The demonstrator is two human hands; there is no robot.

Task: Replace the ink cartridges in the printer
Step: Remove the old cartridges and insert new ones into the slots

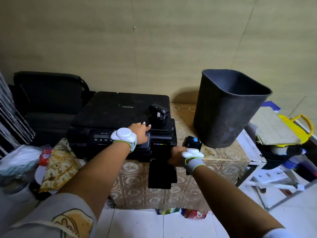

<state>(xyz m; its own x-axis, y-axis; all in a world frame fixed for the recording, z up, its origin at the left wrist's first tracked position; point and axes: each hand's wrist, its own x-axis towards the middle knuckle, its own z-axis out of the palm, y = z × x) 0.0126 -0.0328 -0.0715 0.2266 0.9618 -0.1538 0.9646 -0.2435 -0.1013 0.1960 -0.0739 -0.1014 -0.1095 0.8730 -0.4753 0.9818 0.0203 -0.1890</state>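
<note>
A black printer (109, 114) sits on a patterned table. Its cartridge door (161, 172) hangs open at the front right, under a row of colour marks (159, 144). My left hand (139, 130) rests flat on the printer's front top edge with straight fingers. My right hand (176, 156) is at the right edge of the open cartridge bay; its fingers are hidden, so I cannot tell what they hold. Black cartridges (158, 114) stand on the printer lid at its right corner. A cartridge with a blue label (193, 141) lies on the table to the printer's right.
A dark waste bin (228, 110) stands on the table (214, 162) at the right. A white stool (267, 179) and a yellow bag (298, 127) are further right. Bags and a patterned cushion (56, 167) crowd the left; a black case (48, 90) is behind.
</note>
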